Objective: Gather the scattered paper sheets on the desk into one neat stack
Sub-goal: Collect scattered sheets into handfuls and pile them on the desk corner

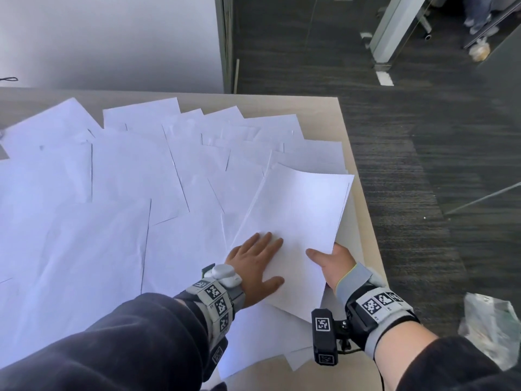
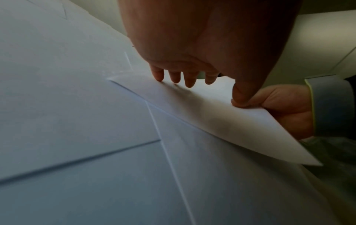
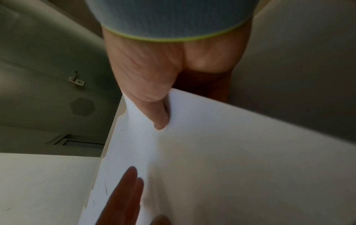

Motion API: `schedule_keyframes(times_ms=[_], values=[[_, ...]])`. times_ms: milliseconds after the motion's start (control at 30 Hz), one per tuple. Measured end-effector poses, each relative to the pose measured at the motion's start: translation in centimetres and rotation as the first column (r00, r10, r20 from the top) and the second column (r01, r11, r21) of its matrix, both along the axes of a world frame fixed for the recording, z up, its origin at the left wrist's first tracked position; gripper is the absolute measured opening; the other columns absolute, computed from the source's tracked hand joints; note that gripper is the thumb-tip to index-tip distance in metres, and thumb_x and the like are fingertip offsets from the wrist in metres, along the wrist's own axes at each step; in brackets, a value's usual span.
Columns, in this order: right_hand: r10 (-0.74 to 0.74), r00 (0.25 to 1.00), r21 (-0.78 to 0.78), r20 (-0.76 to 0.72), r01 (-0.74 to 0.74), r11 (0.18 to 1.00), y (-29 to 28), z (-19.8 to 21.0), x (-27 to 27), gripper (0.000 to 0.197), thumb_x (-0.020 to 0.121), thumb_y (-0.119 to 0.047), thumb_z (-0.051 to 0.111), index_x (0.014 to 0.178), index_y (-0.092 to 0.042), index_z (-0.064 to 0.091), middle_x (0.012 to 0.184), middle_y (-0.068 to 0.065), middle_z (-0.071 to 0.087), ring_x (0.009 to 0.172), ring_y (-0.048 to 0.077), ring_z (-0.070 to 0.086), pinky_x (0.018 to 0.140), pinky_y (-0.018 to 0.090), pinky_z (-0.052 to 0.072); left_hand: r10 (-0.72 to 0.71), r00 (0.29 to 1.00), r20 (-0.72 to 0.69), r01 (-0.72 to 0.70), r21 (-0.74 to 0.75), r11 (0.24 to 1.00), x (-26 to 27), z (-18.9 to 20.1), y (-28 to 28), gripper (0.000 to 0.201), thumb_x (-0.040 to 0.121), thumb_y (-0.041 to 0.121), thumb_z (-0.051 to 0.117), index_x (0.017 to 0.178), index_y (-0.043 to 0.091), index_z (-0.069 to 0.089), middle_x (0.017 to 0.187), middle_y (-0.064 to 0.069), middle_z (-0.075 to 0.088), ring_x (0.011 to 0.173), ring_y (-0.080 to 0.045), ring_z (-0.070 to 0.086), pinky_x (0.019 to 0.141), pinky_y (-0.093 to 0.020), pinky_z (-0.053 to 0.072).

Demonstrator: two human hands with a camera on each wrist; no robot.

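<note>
— Grey carpet (image 1: pixel 394 136) all round, and that pale desk (image 1: pixel 324 108) nearly buried under loose sheets (image 1: pixel 127 179), fanned and overlapping right across to its right edge.

— Where's the one being worked on?

— Near the desk's right front corner. One sheet (image 1: pixel 296 221) lies on top of the others, its near end raised off them (the left wrist view shows that lifted edge plainly).

— And the right hand (image 1: pixel 332 263)?

— Gripping that sheet's near right edge: thumb on top, the other fingers tucked beneath and hidden by the paper. The wrist sits out past the desk corner, palm turned inward.

— The left hand (image 1: pixel 256 266)?

— Flat on the same sheet at its near left, fingers straight and close together pointing away, thumb splayed towards the right hand. It presses rather than grasps; the fingertips (image 2: pixel 175 79) touch the paper from above. Both forearms, in dark sleeves (image 1: pixel 127 334), come in low from the near side.

— Anything off the desk?

— A crumpled clear bag (image 1: pixel 490 328) on the floor to the right; I can't tell what's in it.
</note>
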State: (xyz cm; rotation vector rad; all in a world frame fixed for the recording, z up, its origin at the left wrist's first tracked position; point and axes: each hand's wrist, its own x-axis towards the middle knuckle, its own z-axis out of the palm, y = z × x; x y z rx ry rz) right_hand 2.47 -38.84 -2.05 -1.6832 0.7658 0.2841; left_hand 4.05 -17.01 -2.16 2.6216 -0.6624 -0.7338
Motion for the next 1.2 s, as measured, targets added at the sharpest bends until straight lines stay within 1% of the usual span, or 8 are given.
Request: schedule_keyframes(times_ms=[167,267,467,567,700,800,967,1200], values=[[-0.123,0.992,-0.126,-0.026,0.119,0.985,-3.7,-0.7,-1.2,0.017,0.089,-0.011,0.067,0.105,-0.009,0.070,0.095,0.010,0.071,0.088,0.030,0.066,0.087,0.040,0.052,0.152,0.988,-0.015,-0.149,0.143,0.979,-0.5,0.3,1.2,0.113,0.071,0.087,0.051,0.155,0.049,-0.014,0.162,0.012,-0.033,0.152,-0.017,-0.027,0.126,-0.046,-0.004],[-0.175,0.983,-0.191,-0.055,0.162,0.968,-6.2,-1.0,-2.3,0.014,0.088,-0.014,0.067,0.102,-0.010,0.070,0.091,0.009,0.070,0.089,0.033,0.067,0.090,0.046,0.053,0.397,0.918,0.004,-0.393,0.146,0.908,-0.6,0.7,2.0,0.110,0.075,0.080,0.057,0.156,0.045,-0.010,0.166,0.005,-0.027,0.157,-0.024,-0.012,0.124,-0.050,0.010],[-0.158,0.985,-0.179,-0.075,0.142,0.974,-7.2,-0.6,-3.7,0.004,0.089,-0.014,0.067,0.094,-0.014,0.067,0.086,0.007,0.069,0.085,0.032,0.066,0.087,0.044,0.053,0.762,0.613,-0.212,-0.790,-0.166,0.590,1.3,1.7,1.8,0.076,0.088,0.031,0.071,0.153,0.032,0.032,0.157,-0.006,0.033,0.133,-0.031,0.047,0.107,-0.046,0.045],[-0.142,0.988,-0.176,-0.065,0.129,0.976,-6.8,-0.7,-3.9,0.003,0.089,-0.013,0.066,0.092,-0.014,0.067,0.087,0.009,0.069,0.083,0.031,0.065,0.085,0.041,0.053,0.773,0.477,-0.418,-0.879,-0.243,0.410,2.7,1.9,1.5,0.070,0.090,0.021,0.071,0.150,0.031,0.037,0.151,-0.003,0.042,0.125,-0.027,0.053,0.093,-0.039,0.047],[-0.119,0.992,-0.188,-0.047,0.108,0.976,-6.5,-0.4,-3.9,0.003,0.090,-0.014,0.065,0.092,-0.016,0.066,0.082,0.003,0.067,0.079,0.029,0.063,0.079,0.034,0.048,0.729,0.316,-0.608,-0.949,-0.206,0.239,4.2,1.8,1.5,0.081,0.079,0.023,0.077,0.149,0.032,0.037,0.146,-0.004,0.050,0.125,-0.030,0.057,0.109,-0.048,0.045],[-0.108,0.993,-0.185,-0.054,0.096,0.978,-6.7,-0.4,-4.0,0.004,0.091,-0.016,0.065,0.095,-0.016,0.066,0.084,0.002,0.067,0.082,0.029,0.063,0.081,0.034,0.048,0.733,0.280,-0.620,-0.959,-0.148,0.241,4.0,1.5,1.5,0.066,0.083,0.024,0.077,0.141,0.028,0.047,0.114,-0.004,0.069,0.109,-0.024,0.066,0.103,-0.045,0.049],[-0.096,0.993,-0.152,-0.067,0.085,0.985,-6.8,-0.5,-4.0,0.007,0.090,-0.016,0.066,0.097,-0.016,0.067,0.084,0.001,0.069,0.085,0.031,0.066,0.083,0.038,0.052,0.698,0.424,-0.578,-0.880,-0.079,0.469,2.3,1.1,1.8,0.016,0.090,0.025,0.071,0.099,0.011,0.074,0.077,-0.007,0.070,0.067,-0.025,0.060,0.068,-0.031,0.050],[0.097,0.993,-0.022,-0.071,-0.099,0.995,-5.0,0.4,-4.2,0.008,0.090,-0.013,0.067,0.094,-0.019,0.069,0.094,0.006,0.074,0.087,0.029,0.070,0.082,0.036,0.055,0.593,0.272,-0.758,-0.956,-0.141,0.259,1.9,0.9,1.9,0.019,0.099,0.035,0.061,0.105,0.021,0.072,0.099,-0.006,0.079,0.094,-0.029,0.075,0.087,-0.046,0.062]])
